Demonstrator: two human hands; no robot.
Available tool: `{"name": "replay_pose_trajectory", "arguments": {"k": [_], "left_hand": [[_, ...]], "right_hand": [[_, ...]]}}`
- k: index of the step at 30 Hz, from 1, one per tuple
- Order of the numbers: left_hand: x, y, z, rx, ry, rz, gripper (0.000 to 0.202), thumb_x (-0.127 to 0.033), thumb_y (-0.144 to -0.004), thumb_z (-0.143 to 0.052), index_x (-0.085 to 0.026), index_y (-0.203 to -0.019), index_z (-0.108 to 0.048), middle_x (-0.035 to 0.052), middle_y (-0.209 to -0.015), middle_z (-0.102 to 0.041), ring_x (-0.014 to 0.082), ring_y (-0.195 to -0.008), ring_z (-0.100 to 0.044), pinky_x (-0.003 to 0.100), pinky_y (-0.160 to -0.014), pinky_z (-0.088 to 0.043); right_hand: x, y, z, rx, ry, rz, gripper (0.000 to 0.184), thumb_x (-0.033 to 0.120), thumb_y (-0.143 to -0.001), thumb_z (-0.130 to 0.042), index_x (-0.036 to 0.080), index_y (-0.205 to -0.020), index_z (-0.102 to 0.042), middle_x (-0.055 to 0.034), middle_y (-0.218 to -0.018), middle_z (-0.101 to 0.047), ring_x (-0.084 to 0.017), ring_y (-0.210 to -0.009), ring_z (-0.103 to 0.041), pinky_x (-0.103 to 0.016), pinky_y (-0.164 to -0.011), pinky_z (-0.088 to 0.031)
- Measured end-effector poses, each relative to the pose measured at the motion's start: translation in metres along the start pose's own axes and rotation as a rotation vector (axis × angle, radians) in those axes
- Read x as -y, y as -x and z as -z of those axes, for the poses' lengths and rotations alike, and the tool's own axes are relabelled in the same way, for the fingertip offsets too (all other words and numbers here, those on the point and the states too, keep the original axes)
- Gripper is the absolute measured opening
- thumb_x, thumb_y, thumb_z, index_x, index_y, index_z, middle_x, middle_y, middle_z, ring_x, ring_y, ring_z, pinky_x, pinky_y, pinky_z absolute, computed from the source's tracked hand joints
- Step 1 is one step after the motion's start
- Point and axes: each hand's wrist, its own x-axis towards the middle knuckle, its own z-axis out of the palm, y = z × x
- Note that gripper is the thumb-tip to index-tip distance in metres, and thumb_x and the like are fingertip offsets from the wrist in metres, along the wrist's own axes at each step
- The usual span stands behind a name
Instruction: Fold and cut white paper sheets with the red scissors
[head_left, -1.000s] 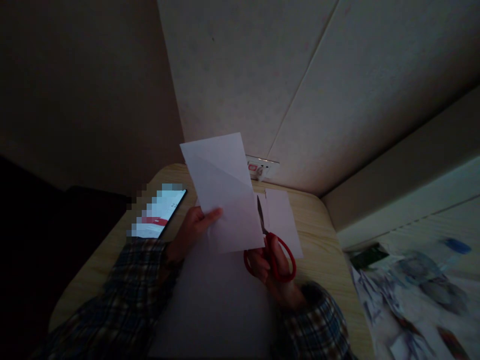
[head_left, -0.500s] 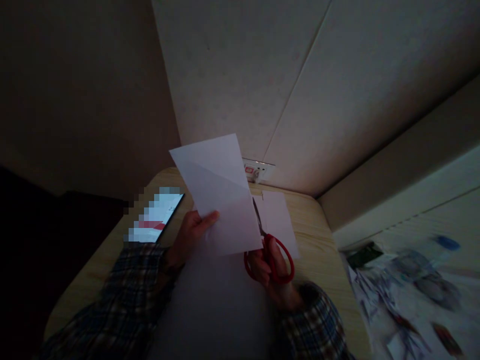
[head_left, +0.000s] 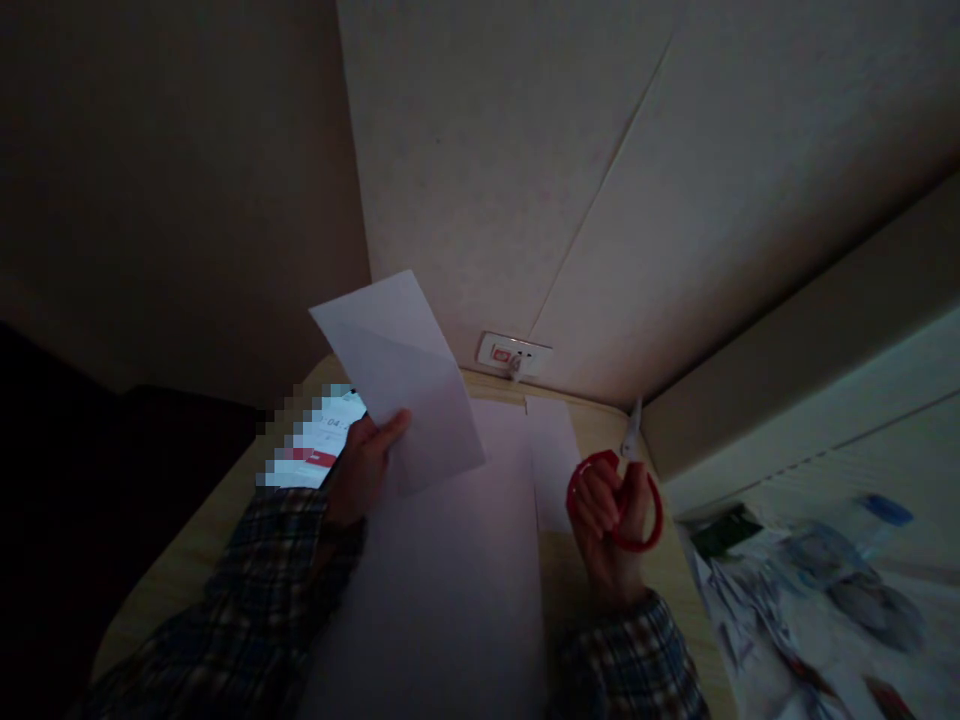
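Left hand (head_left: 367, 462) pinches a raised sheet (head_left: 401, 385); right hand (head_left: 611, 520) grips the scissors (head_left: 596, 460), well apart to its right. In this dimness the blades might nick a finger.

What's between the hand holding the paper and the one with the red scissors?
Head view: between left hand and right hand lie only a large white sheet and a narrower piece, flat on the table.

A phone (head_left: 319, 445) lies near the wall socket (head_left: 514, 354).
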Motion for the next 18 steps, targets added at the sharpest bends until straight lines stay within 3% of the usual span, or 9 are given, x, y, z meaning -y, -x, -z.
{"name": "replay_pose_trajectory", "arguments": {"k": [2,4,7,12,15,18], "left_hand": [[-0.004,0.0,-0.001,0.066,0.02,0.024,0.039,-0.04,-0.058,-0.072,-0.011,-0.084,-0.066,0.003,-0.068,-0.069,0.0214,-0.068,-0.064,0.027,-0.061,-0.048],[-0.005,0.001,-0.002,0.203,-0.01,0.14,0.035,-0.038,-0.057,-0.072,-0.011,-0.079,-0.066,0.0039,-0.066,-0.069,0.0205,-0.062,-0.063,0.027,-0.057,-0.048],[-0.006,0.006,-0.001,0.353,-0.097,0.327,0.031,-0.036,-0.056,-0.073,-0.011,-0.071,-0.064,0.0031,-0.058,-0.066,0.0168,-0.049,-0.059,0.025,-0.047,-0.044],[-0.013,0.013,-0.001,0.472,-0.164,0.492,0.031,-0.035,-0.055,-0.073,-0.013,-0.074,-0.062,0.0017,-0.057,-0.065,0.0149,-0.045,-0.057,0.022,-0.043,-0.041],[-0.018,0.016,-0.002,0.562,-0.17,0.545,0.031,-0.035,-0.055,-0.072,-0.012,-0.074,-0.063,0.0028,-0.06,-0.066,0.0147,-0.047,-0.058,0.022,-0.044,-0.041],[-0.019,0.017,0.001,0.649,-0.173,0.579,0.029,-0.034,-0.054,-0.073,-0.011,-0.069,-0.065,0.003,-0.058,-0.065,0.014,-0.048,-0.058,0.02,-0.044,-0.041]], "right_hand": [[0.004,-0.006,0.003,0.011,0.099,-0.008,0.039,0.048,-0.085,-0.046,0.019,-0.06,-0.042,0.0103,-0.043,-0.025,-0.005,-0.033,-0.013,-0.012,-0.028,-0.02],[0.0,-0.009,0.005,0.057,0.248,-0.02,0.039,0.052,-0.082,-0.048,0.019,-0.062,-0.044,0.0094,-0.043,-0.029,-0.005,-0.034,-0.02,-0.015,-0.031,-0.024],[-0.008,-0.01,0.007,0.119,0.508,0.102,0.036,0.054,-0.077,-0.053,0.02,-0.068,-0.047,0.0062,-0.048,-0.043,-0.007,-0.038,-0.032,-0.019,-0.038,-0.03],[-0.002,-0.003,0.006,-0.07,0.95,0.407,0.012,0.026,-0.079,-0.058,0.02,-0.077,-0.048,-0.0008,-0.081,-0.062,-0.01,-0.061,-0.052,-0.023,-0.055,-0.041],[0.001,-0.002,0.008,-0.037,1.011,0.564,0.01,0.019,-0.079,-0.056,0.021,-0.083,-0.047,-0.0049,-0.101,-0.062,-0.013,-0.075,-0.057,-0.027,-0.063,-0.044],[-0.002,-0.005,0.016,0.024,1.177,0.564,0.011,0.015,-0.079,-0.051,0.021,-0.087,-0.047,-0.0084,-0.113,-0.059,-0.014,-0.076,-0.057,-0.031,-0.066,-0.045]]}}
